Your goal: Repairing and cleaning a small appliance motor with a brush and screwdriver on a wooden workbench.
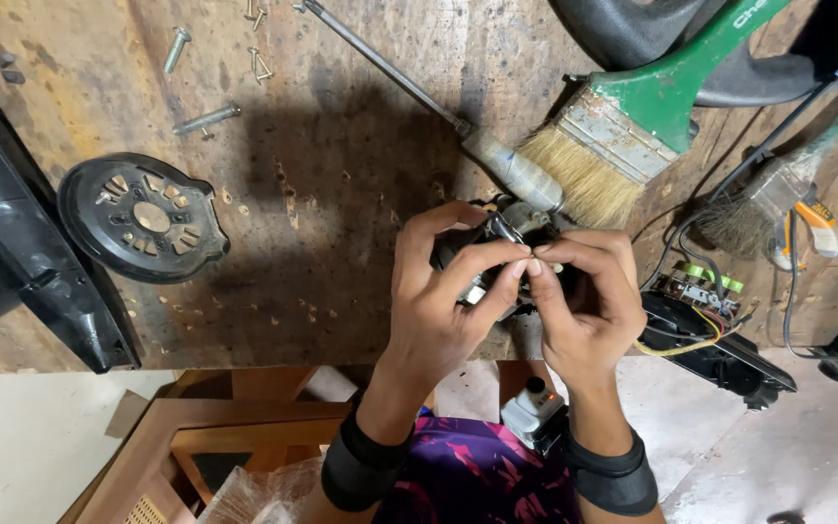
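From the head camera, the left hand (438,301) and right hand (584,301) meet just right of centre over the worn wooden workbench (341,194), fingertips pinched together on a small dark motor part (497,233) held between them. A screwdriver (419,92) and a green-handled paintbrush (632,116) lie at 12 and 1 o'clock, a round black cover (143,218) at 9; steady, close fingertip pressure seems best for so small a piece.

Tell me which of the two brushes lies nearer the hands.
The green-handled brush with pale bristles, just above the hands; the dark-bristled brush lies farther right.
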